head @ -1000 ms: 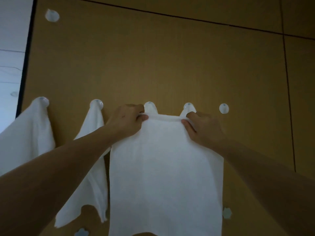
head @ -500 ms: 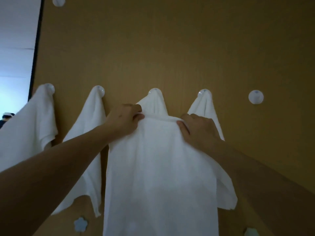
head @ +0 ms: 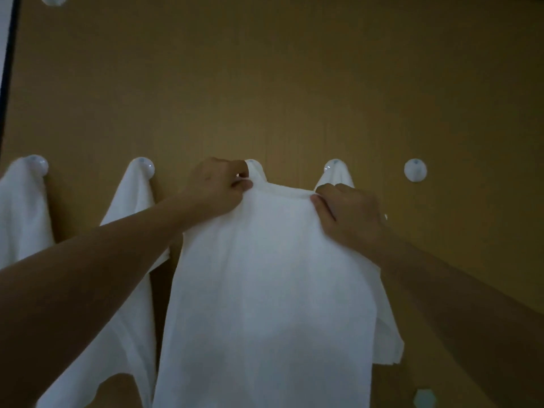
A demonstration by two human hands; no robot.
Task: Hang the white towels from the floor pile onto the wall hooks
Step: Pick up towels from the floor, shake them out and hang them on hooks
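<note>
That wood wall [head: 294, 83] has plenty of bare room up top, so no squeeze there. The towel in hand [head: 265, 290] hangs in front of two already-hung ones; it looks light and floppy, so it's best gripped at the top hem. Left hand [head: 216, 188] pinches that hem right by a taken hook [head: 253, 164], right hand [head: 347, 214] grasps the other corner. The free hook [head: 415, 170] off to the right looks like the spot.

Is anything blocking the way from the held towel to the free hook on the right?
Nothing visible does. The left hand and right hand pinch the top edge of the white cloth towel; the bare round white wall hook lies right of them, past an occupied hook.
</note>
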